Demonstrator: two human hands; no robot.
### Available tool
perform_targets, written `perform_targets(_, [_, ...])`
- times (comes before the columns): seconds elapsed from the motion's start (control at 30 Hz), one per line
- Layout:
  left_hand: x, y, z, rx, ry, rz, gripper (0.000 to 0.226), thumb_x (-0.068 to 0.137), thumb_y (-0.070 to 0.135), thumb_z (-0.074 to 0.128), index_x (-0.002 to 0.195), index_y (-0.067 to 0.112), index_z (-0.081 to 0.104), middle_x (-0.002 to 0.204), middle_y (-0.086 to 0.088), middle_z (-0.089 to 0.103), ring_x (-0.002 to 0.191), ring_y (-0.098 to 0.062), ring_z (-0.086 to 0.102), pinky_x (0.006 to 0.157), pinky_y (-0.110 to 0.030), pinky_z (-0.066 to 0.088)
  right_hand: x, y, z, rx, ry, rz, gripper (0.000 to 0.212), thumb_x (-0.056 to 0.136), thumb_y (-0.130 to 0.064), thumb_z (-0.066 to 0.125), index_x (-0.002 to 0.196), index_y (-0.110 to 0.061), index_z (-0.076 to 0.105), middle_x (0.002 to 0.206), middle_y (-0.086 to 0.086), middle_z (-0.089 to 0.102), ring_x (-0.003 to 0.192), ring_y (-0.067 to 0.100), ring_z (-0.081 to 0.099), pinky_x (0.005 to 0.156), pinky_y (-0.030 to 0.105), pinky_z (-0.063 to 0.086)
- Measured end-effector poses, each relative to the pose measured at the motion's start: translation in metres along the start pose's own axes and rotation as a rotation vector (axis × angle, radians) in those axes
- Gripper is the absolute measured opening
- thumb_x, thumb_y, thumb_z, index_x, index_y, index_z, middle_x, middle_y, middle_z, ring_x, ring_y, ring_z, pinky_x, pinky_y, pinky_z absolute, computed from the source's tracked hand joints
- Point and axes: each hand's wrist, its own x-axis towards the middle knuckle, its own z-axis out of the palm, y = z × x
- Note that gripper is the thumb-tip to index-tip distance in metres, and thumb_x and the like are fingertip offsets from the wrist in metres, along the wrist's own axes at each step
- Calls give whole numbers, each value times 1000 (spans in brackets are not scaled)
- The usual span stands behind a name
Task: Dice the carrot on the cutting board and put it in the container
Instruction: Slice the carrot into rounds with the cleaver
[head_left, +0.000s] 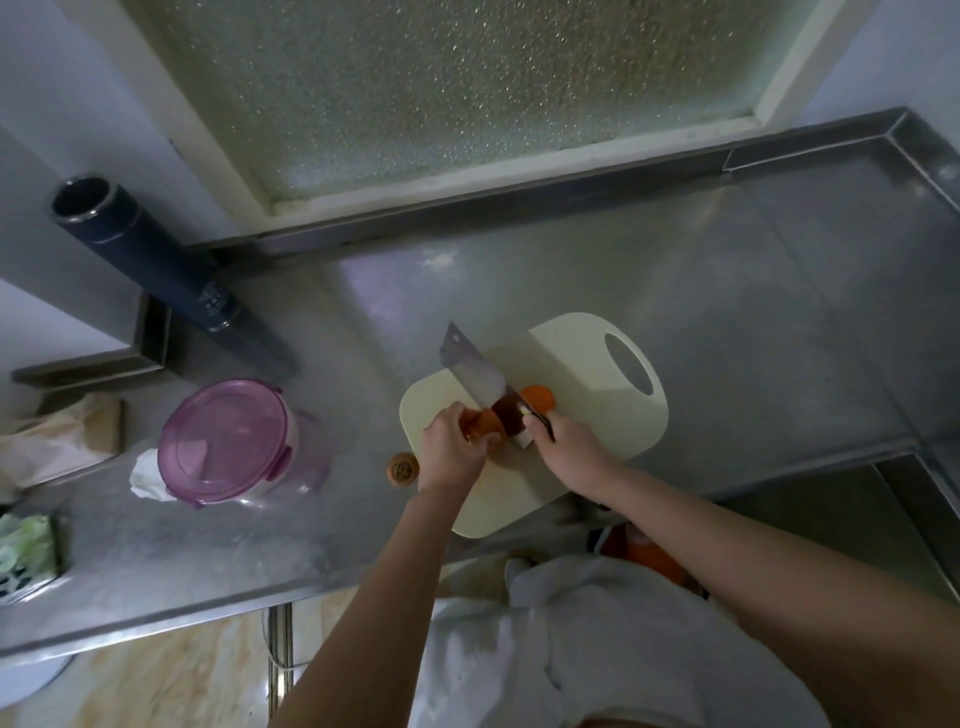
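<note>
An orange carrot lies across the cream cutting board on the steel counter. My left hand grips its left part. My right hand holds the black handle of a cleaver, whose broad blade stands across the carrot's middle and hides that part. A cut carrot end lies on the counter just left of the board. The container, round with a closed purple lid, stands further left.
A dark tall flask stands at the back left. Crumpled white paper, a brown bag and a green packet lie at the left edge. A sink recess opens on the right. A frosted window is behind.
</note>
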Motion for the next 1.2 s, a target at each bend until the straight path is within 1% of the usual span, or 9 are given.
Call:
perform_targets(0.1, [-2,0,-1,-28,22,2,25,77,19,74,95,8,62,95,-4,63,86,-16,55,75,-23,42,-4,-1,-10,45,47,-20,33,100,-37,36,75,-20,50,66,-7,48,63,10,49,58,21,33])
perform_targets(0.27, [-3,-3,-1,-80,50,-6,31,76,22,76,101,9,64,98,-4,66,91,-17,59,79,-21,42,-11,-8,-19,9,67,-50,40,99,-41,36,64,-23,41,58,-3,44,53,9,44,48,19,26])
perform_targets(0.43, [-6,-3,0,-131,73,-4,35,79,28,73,107,12,61,105,-1,59,93,-14,58,83,-25,47,-20,-7,-19,-28,54,-59,40,99,-40,38,64,-21,39,61,-2,43,54,10,42,50,22,30])
perform_targets(0.53, [-9,-4,-2,-156,86,7,34,80,26,72,109,11,60,107,1,55,93,-12,57,80,-21,44,-25,-6,-19,-32,59,-48,40,100,-38,37,64,-19,39,61,0,43,53,12,41,49,22,31])
perform_targets(0.67, [-14,-5,-2,-133,91,30,25,82,20,70,105,10,63,101,0,62,90,-11,57,78,-19,41,-30,-8,-20,-88,66,-55,39,100,-36,37,64,-20,39,62,-1,44,55,11,43,50,23,30])
perform_targets(0.8, [-17,-4,1,-179,100,9,22,80,21,71,100,14,65,95,2,65,89,-10,59,78,-19,41,-34,-8,-19,-160,39,-55,36,99,-40,36,77,-13,46,71,2,49,65,19,48,63,29,35])
perform_targets(0.9, [-18,-3,5,-186,121,-7,22,81,17,70,101,11,64,97,-1,66,91,-15,60,80,-22,44,-37,-10,-18,-193,40,-64,38,99,-42,35,89,-9,51,81,7,53,75,22,50,67,29,37])
perform_targets(1.03, [-14,-1,8,-113,139,-19,19,81,16,68,98,8,65,96,-7,65,88,-20,58,74,-23,40,-39,-12,-16,-230,27,-60,36,100,-41,33,88,-10,48,85,8,52,81,25,52,70,31,38])
perform_targets(1.2, [-13,-1,9,-106,152,-19,21,81,16,69,99,6,66,98,-7,65,91,-21,59,76,-25,43,-41,-15,-18,-248,12,-60,35,100,-40,32,87,-10,46,83,7,51,83,27,53,71,30,37])
